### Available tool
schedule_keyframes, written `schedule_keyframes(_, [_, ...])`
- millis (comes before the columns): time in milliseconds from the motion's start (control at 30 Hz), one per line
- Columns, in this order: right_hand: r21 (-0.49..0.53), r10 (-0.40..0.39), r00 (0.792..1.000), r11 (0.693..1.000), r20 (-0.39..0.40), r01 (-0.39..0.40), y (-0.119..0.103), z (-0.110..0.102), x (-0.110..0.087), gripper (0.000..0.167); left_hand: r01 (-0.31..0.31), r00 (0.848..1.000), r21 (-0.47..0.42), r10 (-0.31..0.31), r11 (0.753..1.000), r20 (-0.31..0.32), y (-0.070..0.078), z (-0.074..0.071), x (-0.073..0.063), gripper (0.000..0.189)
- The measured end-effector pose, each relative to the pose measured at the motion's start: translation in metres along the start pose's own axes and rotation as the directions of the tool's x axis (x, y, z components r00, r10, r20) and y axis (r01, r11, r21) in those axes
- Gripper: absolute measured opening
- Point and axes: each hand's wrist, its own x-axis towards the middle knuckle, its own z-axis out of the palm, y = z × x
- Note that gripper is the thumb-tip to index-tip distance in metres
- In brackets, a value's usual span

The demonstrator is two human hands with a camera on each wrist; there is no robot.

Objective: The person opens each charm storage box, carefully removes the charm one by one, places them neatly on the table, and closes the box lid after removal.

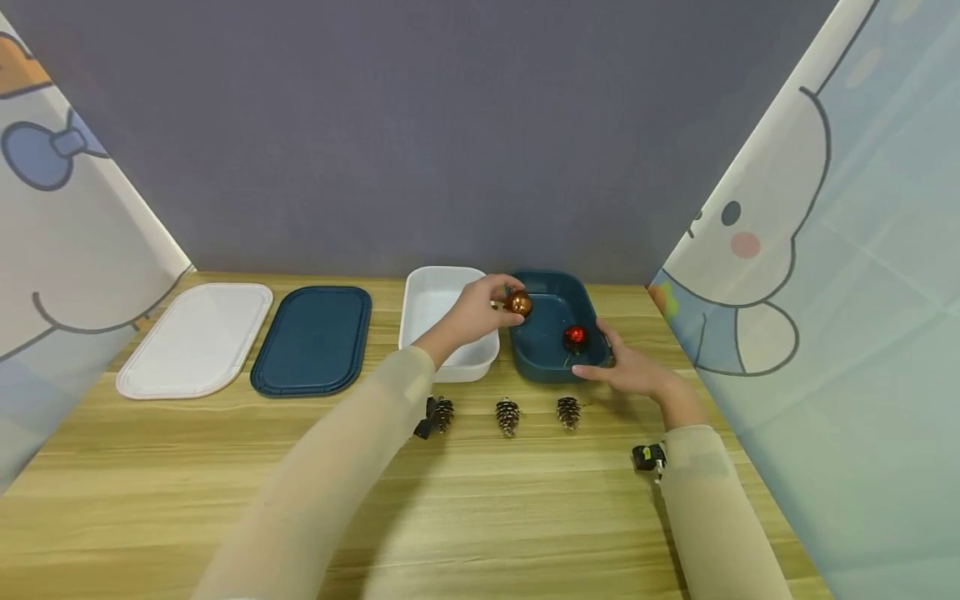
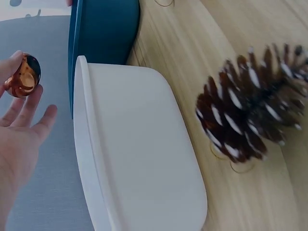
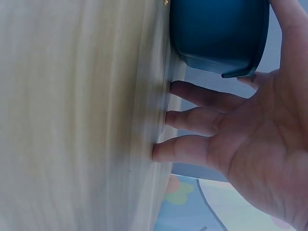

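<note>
My left hand point(image 1: 478, 312) pinches a shiny copper-coloured ball ornament point(image 1: 520, 303) between thumb and fingers, above the left side of the dark blue container point(image 1: 546, 329). In the left wrist view, the same ball point(image 2: 24, 77) sits at the fingertips, its underside clear of the white container point(image 2: 144, 130). A red ball ornament point(image 1: 575, 336) lies inside the blue container, towards its right. My right hand point(image 1: 633, 367) rests against that container's front right corner, thumb at the front and fingers along the side. The right wrist view shows these fingers point(image 3: 187, 149) spread and fairly straight.
Three pine cones point(image 1: 507, 417) lie in a row in front of the containers. A white lid point(image 1: 197, 340) and a dark blue lid point(image 1: 312, 340) lie flat at the left. A grey wall point(image 1: 420, 142) rises behind the wooden table point(image 1: 517, 517); printed panels flank it.
</note>
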Motion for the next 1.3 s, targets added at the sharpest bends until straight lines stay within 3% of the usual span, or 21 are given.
schedule_keyframes(100, [0.002,0.000,1.000,1.000,-0.002,0.000,0.001,0.000,0.000,0.122,-0.008,1.000,0.006,0.008,1.000,-0.003,0.000,-0.001,-0.003,0.055])
schedule_keyframes(367, [0.010,0.008,1.000,1.000,-0.006,-0.008,0.002,0.002,0.001,0.122,-0.104,0.994,0.107,0.099,0.989,0.046,0.010,-0.005,-0.020,0.047])
schedule_keyframes(500, [0.016,0.005,1.000,1.000,-0.003,-0.005,0.002,0.001,0.000,0.122,-0.129,0.990,0.101,0.122,0.986,0.072,0.011,-0.008,-0.030,0.049])
schedule_keyframes(600, [0.018,0.004,1.000,1.000,0.003,-0.004,0.002,0.000,0.000,0.122,-0.113,0.992,0.063,0.108,0.992,0.070,0.010,-0.010,-0.037,0.050])
schedule_keyframes(833, [0.037,0.005,1.000,0.999,0.031,-0.006,0.003,-0.001,0.001,0.121,-0.026,0.999,-0.121,0.030,0.992,0.032,0.012,-0.019,-0.056,0.050])
schedule_keyframes(1067, [0.062,0.014,0.999,0.998,0.049,-0.017,0.002,-0.003,0.000,0.121,-0.004,1.000,-0.141,0.008,0.990,0.021,0.014,-0.032,-0.085,0.050])
schedule_keyframes(1300, [0.056,0.001,0.998,0.998,0.065,-0.004,0.001,-0.005,0.002,0.122,0.058,0.998,-0.159,-0.053,0.985,0.037,0.011,-0.045,-0.120,0.050])
